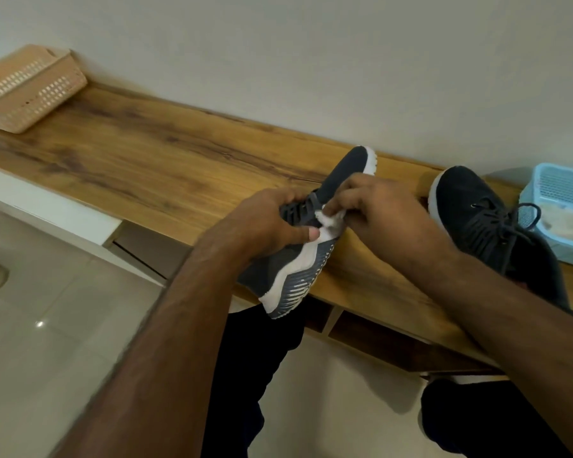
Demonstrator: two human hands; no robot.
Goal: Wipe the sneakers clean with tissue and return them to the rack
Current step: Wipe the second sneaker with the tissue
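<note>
A dark navy sneaker point(341, 173) with a white sole lies tilted on its side at the front edge of the wooden rack top point(153, 160), heel hanging over the edge. My left hand point(272, 223) grips it around the laces and tongue. My right hand point(371, 209) pinches a crumpled white tissue point(331, 223) and presses it against the shoe's side by the laces. The second navy sneaker point(487, 223) rests upright on the rack top to the right, partly hidden behind my right forearm.
A tan perforated basket point(30, 90) stands at the rack's far left end. A light blue basket point(559, 200) holding white tissues sits at the right by the wall. Open shelf compartments point(371, 335) show under the top. My dark-trousered legs and a tiled floor lie below.
</note>
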